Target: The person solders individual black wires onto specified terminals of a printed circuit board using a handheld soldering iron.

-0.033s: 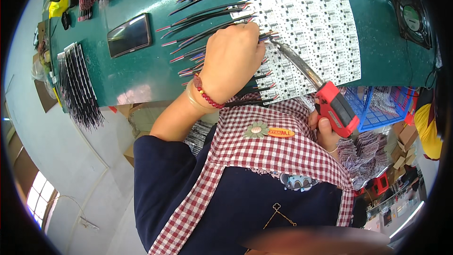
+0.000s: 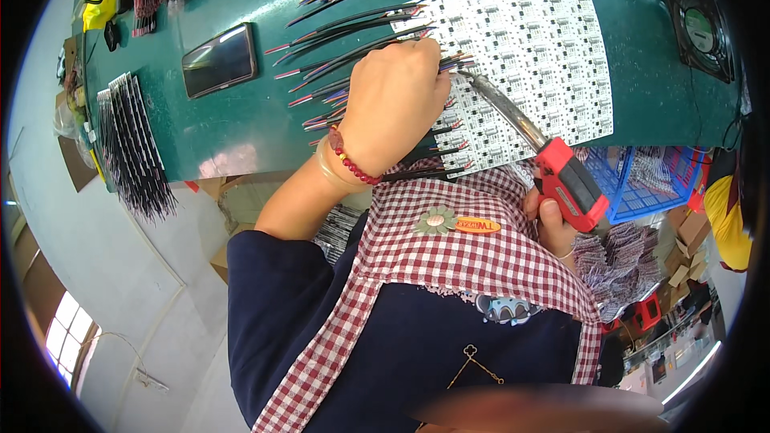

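Vs. earlier frame, soldering iron [image 2: 571, 184] is sitting a hair further L, tip nearer the L hand [image 2: 399, 84]; L hand is staying put, AFAICT. White PCB sheet [image 2: 545, 56] is lying flat at the bench's [image 2: 216, 124] near edge, R of ctr, reaching toward the far edge & showing rows of small dark comps. Blk wires [image 2: 345, 30] w/ reddish ends are lining its L side, some ends resting on it. L hand is bending over the wires, fingers curling in; fingertips are hidden, so can't tell if they're pinching one. R hand [image 2: 552, 228] is holding the iron's red/blk handle just off the near edge, thumb & fingers closing on it, partly hidden; metal tip is pointing at wire ends beside L hand.
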Demonstrator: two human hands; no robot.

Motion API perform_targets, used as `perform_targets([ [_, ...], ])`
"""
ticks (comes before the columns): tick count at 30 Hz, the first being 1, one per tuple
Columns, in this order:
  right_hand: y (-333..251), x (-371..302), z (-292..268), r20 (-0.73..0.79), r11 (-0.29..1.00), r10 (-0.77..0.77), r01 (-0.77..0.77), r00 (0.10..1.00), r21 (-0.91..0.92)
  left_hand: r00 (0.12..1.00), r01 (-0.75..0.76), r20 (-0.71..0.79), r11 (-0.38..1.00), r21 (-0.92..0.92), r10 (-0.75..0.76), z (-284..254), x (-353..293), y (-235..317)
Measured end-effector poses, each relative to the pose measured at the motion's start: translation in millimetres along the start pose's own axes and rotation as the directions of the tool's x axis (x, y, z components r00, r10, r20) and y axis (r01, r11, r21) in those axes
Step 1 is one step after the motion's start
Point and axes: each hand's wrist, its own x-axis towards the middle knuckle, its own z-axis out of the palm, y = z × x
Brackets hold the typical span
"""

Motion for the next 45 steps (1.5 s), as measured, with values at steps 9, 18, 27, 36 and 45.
perform_targets([
  [9, 3.3, -0.2, -2.3, 0.013, 0.995, 0.01, -0.008, 1.0, -0.095, 1.0, 0.0, -0.006, 1.0, -0.005, 0.0, 2.0, -0.2, 1.3],
  [18, 2.6, -1.5, -0.7, -0.01, 0.998, -0.009, 0.008, 1.0, -0.06, 1.0, -0.015, -0.006, 1.0, 0.024, 0.015, 1.9, -2.8, 1.0],
  [27, 6.1, -1.8, -2.7, -0.099, 0.998, -0.043, 0.047, 0.994, 0.046, 0.973, -0.017, -0.227, 0.975, -0.223, -0.035, -11.4, -14.6, -15.6],
  [36, 12.2, -2.0, -16.4, -0.096, 0.993, -0.117, 0.119, 0.989, 0.023, 0.983, 0.103, -0.098, 0.907, -0.409, -0.156, -23.4, -36.2, 6.8],
  [45, 11.6, -9.7, -21.8, -0.059, 0.997, -0.059, 0.062, 0.997, 0.053, 0.997, 0.067, 0.002, 0.922, -0.382, -0.072, 4.3, -28.5, -4.7],
])
